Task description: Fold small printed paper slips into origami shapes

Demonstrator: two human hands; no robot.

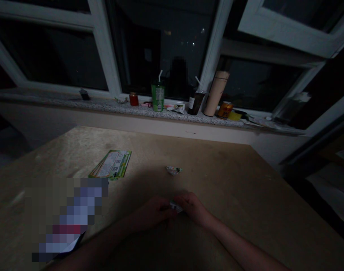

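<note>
Low over the table, my left hand [158, 211] and my right hand [192, 209] meet around a small piece of folded paper [176, 206], pale with dark marks. The fingers of both hands pinch it, and they cover much of it. Just beyond them a small folded paper piece [174, 170], white with green and coloured print, lies on the table. Further left is a fanned stack of green and white printed leaflets [115, 165]. The light is dim, so fine folds do not show.
A blurred-out device with a lit screen [78, 210] lies on the tabletop [231, 177] at the left. Along the windowsill [104, 105] stand a red jar [134, 99], a green cup [158, 97], a dark cup [194, 103], a beige flask [216, 94] and an orange can [225, 110].
</note>
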